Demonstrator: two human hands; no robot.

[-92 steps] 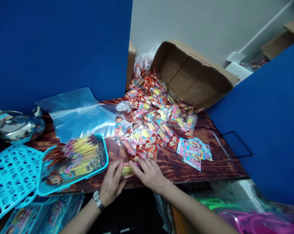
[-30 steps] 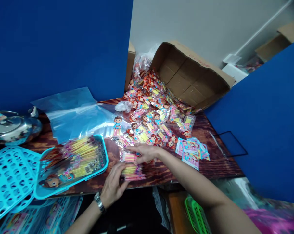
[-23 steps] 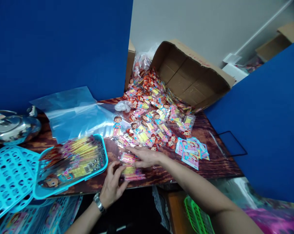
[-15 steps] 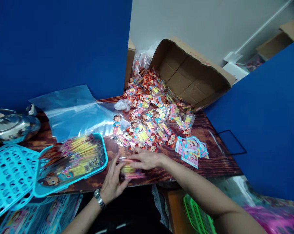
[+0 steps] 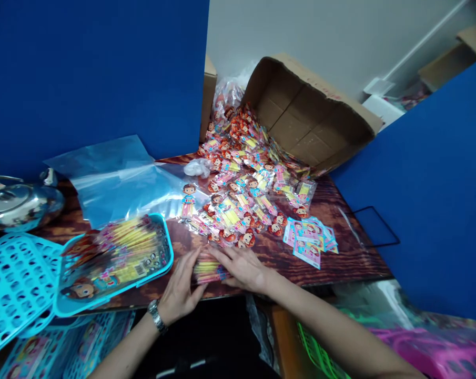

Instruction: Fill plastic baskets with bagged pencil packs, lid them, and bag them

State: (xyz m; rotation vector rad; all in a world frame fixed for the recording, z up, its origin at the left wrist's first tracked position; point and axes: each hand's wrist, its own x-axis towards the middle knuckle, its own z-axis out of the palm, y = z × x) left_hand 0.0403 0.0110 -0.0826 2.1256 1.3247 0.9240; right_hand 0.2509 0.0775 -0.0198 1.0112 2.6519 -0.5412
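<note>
A bundle of small clear packets with yellow and pink sticks (image 5: 206, 270) lies at the front edge of the dark wooden table. My left hand (image 5: 181, 287), a metal watch on its wrist, presses against the bundle's left side with the thumb along the near edge. From the right, my right hand (image 5: 245, 267) curves its fingers over the far and right sides. Both hands hold the bundle between them, and the fingers cover part of it. Just beyond lies a heap of similar packets (image 5: 232, 213) with printed cartoon figures.
A blue plastic basket (image 5: 170, 247) of packets stands at left, beside perforated blue baskets (image 5: 12, 284) and a metal kettle (image 5: 22, 205). Clear plastic sheets (image 5: 115, 184) lie behind. A tipped cardboard box (image 5: 301, 110) spills packets. Printed cards (image 5: 309, 242) lie at right, near a blue partition (image 5: 431, 184).
My right hand has shifted slightly right and lower, its fingers now around the bundle's far and right sides. My left hand stays beside it. The view has shifted a little.
</note>
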